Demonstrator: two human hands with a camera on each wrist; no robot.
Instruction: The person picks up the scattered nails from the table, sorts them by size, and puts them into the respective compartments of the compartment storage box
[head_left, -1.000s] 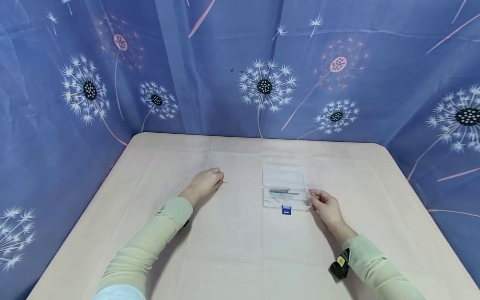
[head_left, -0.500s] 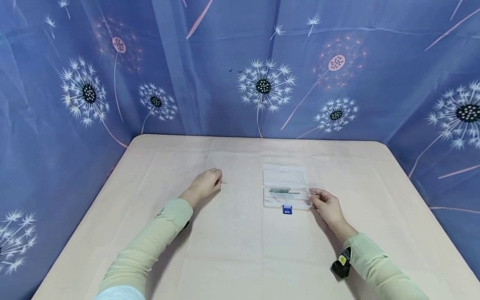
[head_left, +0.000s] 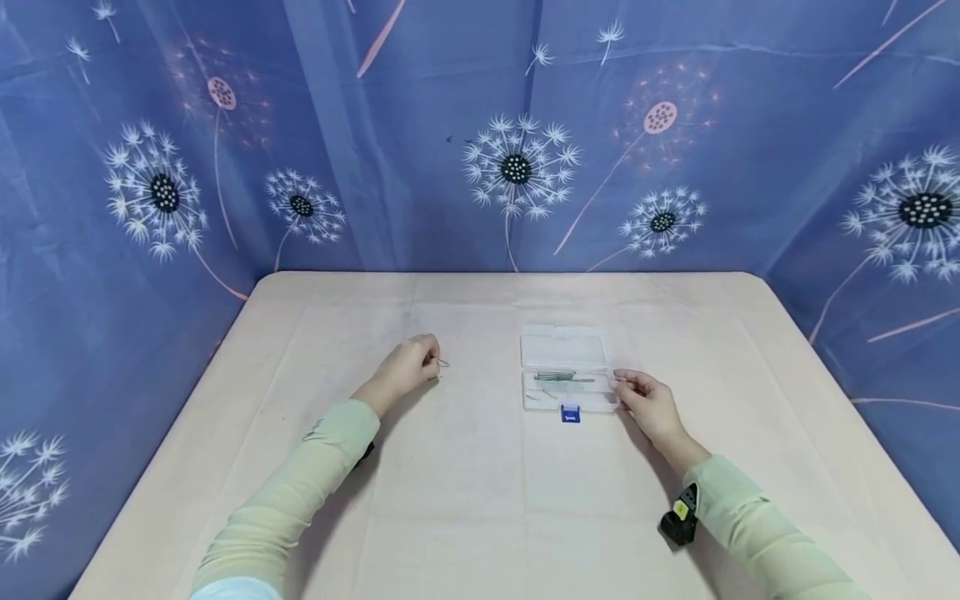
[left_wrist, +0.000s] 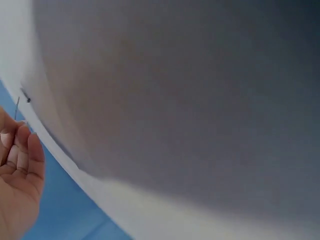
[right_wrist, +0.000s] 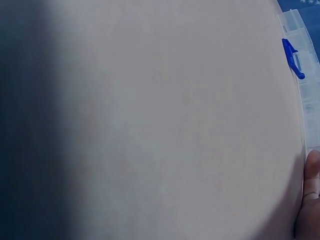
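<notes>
My left hand [head_left: 405, 367] is low over the table, left of the box, with a thin metal nail [left_wrist: 17, 107] pinched between thumb and fingertips. A second nail [left_wrist: 25, 95], with a dark round head, lies on the tabletop close to those fingertips. To the right stands a clear plastic box [head_left: 531, 405], its lid [head_left: 562, 346] folded back flat and its blue latch [head_left: 570, 413] hanging at the front. Several grey nails [head_left: 555, 377] lie together in the rear compartment, and small thin pieces rest in the front one. My right hand [head_left: 656, 412] grips the box's right end, thumb toward the front.
A pale pink cloth covers the table [head_left: 450, 500]. Blue curtains [head_left: 420, 167] with dandelion prints stand behind it and at both sides. A black wrist camera [head_left: 678, 517] hangs under my right sleeve.
The nail in my left fingers has turned slightly and its tip now points at a different angle. The head view has shifted a little; my right hand stays on the box.
</notes>
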